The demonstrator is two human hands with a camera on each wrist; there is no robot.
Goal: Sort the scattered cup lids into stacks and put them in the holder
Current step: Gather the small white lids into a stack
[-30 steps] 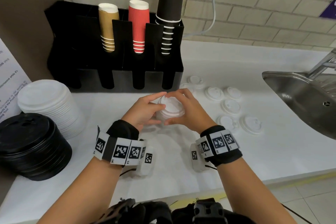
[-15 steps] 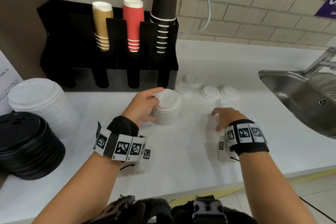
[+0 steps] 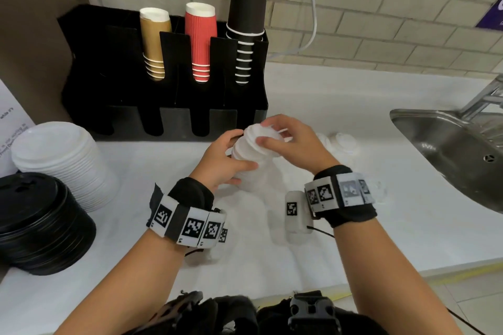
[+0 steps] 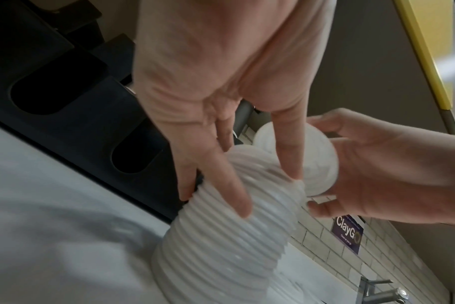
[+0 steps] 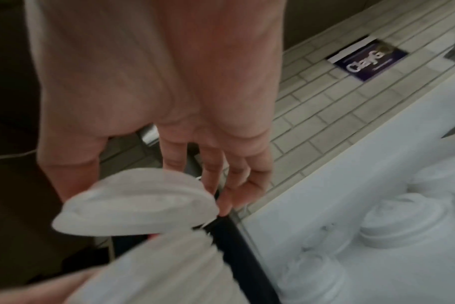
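The right hand pinches one small white lid by its rim, tilted, right at the top of a stack of white lids. The left hand has its grip wrapped around the side of that stack, which stands on the white counter. Just behind is the black holder with paper cups in it. A few loose lids lie to the right, near the sink. On the left sit a big white pile and a black pile.
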